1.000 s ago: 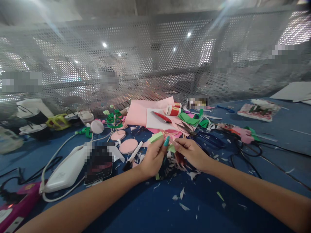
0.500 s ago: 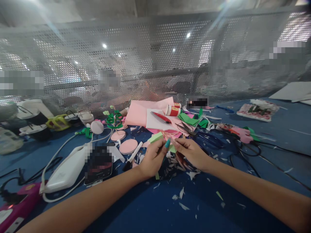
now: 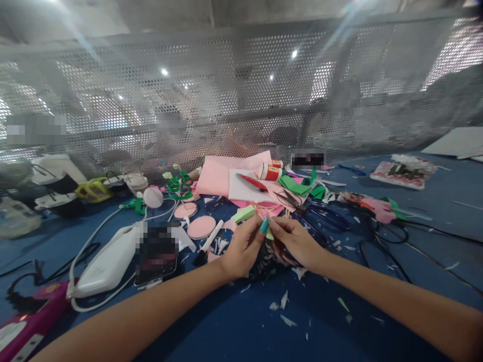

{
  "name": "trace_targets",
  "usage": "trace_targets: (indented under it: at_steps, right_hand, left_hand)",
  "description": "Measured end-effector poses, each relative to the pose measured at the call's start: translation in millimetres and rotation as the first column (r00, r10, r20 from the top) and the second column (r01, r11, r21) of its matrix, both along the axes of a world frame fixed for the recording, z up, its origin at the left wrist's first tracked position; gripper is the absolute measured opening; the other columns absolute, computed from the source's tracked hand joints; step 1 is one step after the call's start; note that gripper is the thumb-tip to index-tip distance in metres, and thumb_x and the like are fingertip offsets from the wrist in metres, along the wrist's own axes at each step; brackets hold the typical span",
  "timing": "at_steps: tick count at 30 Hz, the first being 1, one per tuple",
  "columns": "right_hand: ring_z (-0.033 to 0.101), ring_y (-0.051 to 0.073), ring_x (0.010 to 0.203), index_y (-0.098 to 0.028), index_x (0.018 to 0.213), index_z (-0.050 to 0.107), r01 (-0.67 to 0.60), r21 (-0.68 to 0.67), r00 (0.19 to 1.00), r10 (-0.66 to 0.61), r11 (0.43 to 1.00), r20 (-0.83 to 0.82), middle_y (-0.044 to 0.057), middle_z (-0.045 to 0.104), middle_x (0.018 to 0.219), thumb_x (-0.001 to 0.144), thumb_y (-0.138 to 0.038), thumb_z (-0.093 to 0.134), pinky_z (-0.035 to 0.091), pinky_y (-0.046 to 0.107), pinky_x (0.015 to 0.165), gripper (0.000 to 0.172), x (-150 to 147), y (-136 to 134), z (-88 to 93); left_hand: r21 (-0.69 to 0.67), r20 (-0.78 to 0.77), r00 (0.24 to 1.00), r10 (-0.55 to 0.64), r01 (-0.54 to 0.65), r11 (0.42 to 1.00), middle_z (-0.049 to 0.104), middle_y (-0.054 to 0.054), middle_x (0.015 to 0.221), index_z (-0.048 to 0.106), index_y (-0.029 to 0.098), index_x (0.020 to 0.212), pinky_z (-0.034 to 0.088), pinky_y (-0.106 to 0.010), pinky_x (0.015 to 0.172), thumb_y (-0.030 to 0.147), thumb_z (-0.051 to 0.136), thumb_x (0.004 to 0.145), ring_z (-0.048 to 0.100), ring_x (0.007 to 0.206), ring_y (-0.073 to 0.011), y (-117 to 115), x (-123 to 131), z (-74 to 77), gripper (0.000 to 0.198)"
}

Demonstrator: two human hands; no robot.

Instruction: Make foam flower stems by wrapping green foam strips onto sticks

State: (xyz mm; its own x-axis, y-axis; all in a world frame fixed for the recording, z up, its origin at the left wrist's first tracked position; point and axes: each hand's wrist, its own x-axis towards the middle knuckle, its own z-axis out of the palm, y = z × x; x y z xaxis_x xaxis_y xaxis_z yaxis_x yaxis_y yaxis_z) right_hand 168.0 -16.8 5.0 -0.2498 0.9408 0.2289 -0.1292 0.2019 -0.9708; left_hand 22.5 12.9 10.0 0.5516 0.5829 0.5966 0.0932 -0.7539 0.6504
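Both hands meet in a fingertip pinch low over the middle of the table. My left hand (image 3: 243, 246), with a teal thumbnail, is closed, its thumb pressed on its forefinger. My right hand (image 3: 298, 241) is closed too, its fingertips touching those of the left. A bit of light green paper (image 3: 269, 234) shows between them, mostly hidden by the fingers. Just behind the left knuckles is a light green paper block (image 3: 243, 213). Scissors (image 3: 292, 200) with dark blades lie beyond the right hand. A red craft knife (image 3: 251, 182) rests on white paper (image 3: 241, 191).
Pink paper (image 3: 215, 176), a red-and-white tube (image 3: 270, 172) and green paper (image 3: 294, 185) lie behind. To the left are pink discs (image 3: 202, 228), a marker (image 3: 211, 236), a phone (image 3: 156, 261), a white power bank (image 3: 105, 261) and cables. Paper scraps (image 3: 285, 300) litter the blue table (image 3: 226, 327).
My fingertips have drawn closer together, and the left thumb has turned more upright. Less of the light green paper shows between the hands. The view has shifted slightly.
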Motion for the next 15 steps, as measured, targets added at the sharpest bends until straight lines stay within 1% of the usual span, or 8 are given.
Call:
trace_targets:
  at_steps: [3, 8, 11, 15]
  right_hand:
    - [0.035, 0.006, 0.024, -0.019, 0.065, 0.051, 0.052, 0.007, 0.997, -0.052, 0.999, -0.050, -0.007, 0.045, 0.035, 0.076, -0.058, 0.054, 0.024, 0.017, 0.025, 0.041, -6.7, -1.5, -2.4]
    - [0.033, 0.005, 0.027, -0.018, 0.059, 0.048, 0.073, 0.042, 0.993, -0.069, 0.996, -0.093, -0.007, 0.044, 0.036, 0.074, -0.052, 0.061, 0.022, 0.017, 0.028, 0.039, -9.6, -4.9, -1.6]
    - [0.033, 0.005, 0.029, -0.018, 0.058, 0.045, 0.082, 0.071, 0.994, -0.076, 0.994, -0.076, -0.008, 0.040, 0.038, 0.076, -0.050, 0.060, 0.022, 0.018, 0.030, 0.039, -8.5, -7.2, 0.5]
    - [0.031, 0.005, 0.037, -0.018, 0.060, 0.044, 0.127, 0.130, 0.992, -0.125, 0.983, -0.019, -0.008, 0.035, 0.044, 0.076, -0.048, 0.060, 0.022, 0.018, 0.035, 0.038, -6.1, -7.2, 0.2]
  left_hand:
    - [0.007, 0.026, 0.999, 0.018, -0.018, 1.000, 0.046, -0.001, 0.076, 0.044, 0.018, 0.080, 0.037, -0.026, 0.067, 0.030, 0.033, 0.092, 0.042, 0.070, -0.0122, -3.3, 1.8, -0.5, 0.021]
    - [-0.031, 0.052, 0.999, -0.008, 0.010, 0.999, 0.044, 0.000, 0.075, 0.044, 0.018, 0.080, 0.036, -0.026, 0.066, 0.031, 0.032, 0.093, 0.041, 0.069, -0.0119, -7.9, 4.3, -1.7, 0.022]
    - [-0.045, 0.041, 0.999, -0.005, 0.007, 0.999, 0.044, 0.000, 0.076, 0.044, 0.018, 0.081, 0.036, -0.027, 0.067, 0.033, 0.030, 0.093, 0.041, 0.071, -0.0129, -8.8, 5.3, -2.8, 0.024]
    - [-0.042, 0.040, 0.999, -0.024, 0.026, 0.999, 0.042, 0.000, 0.072, 0.044, 0.018, 0.078, 0.035, -0.027, 0.064, 0.036, 0.029, 0.093, 0.039, 0.068, -0.0129, -9.4, 5.9, -1.9, 0.028]
